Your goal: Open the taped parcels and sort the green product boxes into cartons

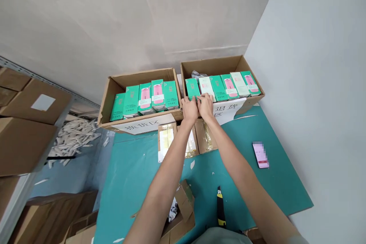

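My left hand (190, 109) and my right hand (205, 106) are close together at the front rim of the right carton (251, 101). Their bent fingers are closed on the lower end of the leftmost green box (192, 87), with the thumbs nearly touching. A white box (206, 85) stands right beside it, partly behind my right hand. Further right in the same row is another green box (219, 87), along with several green and white ones. Crumpled grey plastic (198, 74) lies behind the row. My hands hide part of the paper sign (228, 109) on the carton's front.
The left carton (105, 112) holds several green boxes (131, 101). Sealed parcels (206, 137) lie in front on the green tabletop (128, 171). Nearer are an opened carton (183, 225), a yellow-and-black utility knife (220, 207) and a phone (260, 155). Shelved cartons (25, 145) stand left.
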A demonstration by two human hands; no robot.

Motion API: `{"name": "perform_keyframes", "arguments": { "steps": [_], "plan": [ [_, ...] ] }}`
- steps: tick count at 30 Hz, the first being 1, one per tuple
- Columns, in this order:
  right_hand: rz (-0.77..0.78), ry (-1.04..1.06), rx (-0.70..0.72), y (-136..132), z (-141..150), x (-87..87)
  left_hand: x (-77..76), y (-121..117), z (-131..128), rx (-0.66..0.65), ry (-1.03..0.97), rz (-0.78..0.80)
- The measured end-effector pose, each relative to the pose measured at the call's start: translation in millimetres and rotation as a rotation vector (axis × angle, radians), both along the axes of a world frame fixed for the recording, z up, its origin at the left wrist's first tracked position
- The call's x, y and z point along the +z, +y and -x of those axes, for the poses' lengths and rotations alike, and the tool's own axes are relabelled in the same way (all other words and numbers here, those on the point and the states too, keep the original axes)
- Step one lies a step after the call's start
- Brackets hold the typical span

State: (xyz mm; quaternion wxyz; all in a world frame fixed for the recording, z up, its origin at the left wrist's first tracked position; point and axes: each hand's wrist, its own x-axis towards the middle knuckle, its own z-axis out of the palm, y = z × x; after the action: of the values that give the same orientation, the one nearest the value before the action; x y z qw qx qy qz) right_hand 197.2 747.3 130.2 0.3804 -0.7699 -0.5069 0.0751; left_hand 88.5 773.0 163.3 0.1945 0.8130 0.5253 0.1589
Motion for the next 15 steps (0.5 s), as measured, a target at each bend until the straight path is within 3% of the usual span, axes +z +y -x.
{"name": "perform_keyframes", "arguments": {
  "steps": [5,10,13,15],
  "plan": [
    [0.061,0.01,0.076,-3,3,-1.0,-1.2,-1,1,-0.032,0.004,-0.025],
    [-0.004,0.152,0.155,-6,6,9.1,4.0,10,14,-0.112,-0.253,0.094],
    [-0.116,0.215,0.172,-40,20,17.8,13.2,-20,45,-0.236,-0.448,0.066],
    [-0.215,0.227,0.174,-90,38,14.8,14.8,-68,83,-0.251,-0.487,-0.002]
  ]
}}
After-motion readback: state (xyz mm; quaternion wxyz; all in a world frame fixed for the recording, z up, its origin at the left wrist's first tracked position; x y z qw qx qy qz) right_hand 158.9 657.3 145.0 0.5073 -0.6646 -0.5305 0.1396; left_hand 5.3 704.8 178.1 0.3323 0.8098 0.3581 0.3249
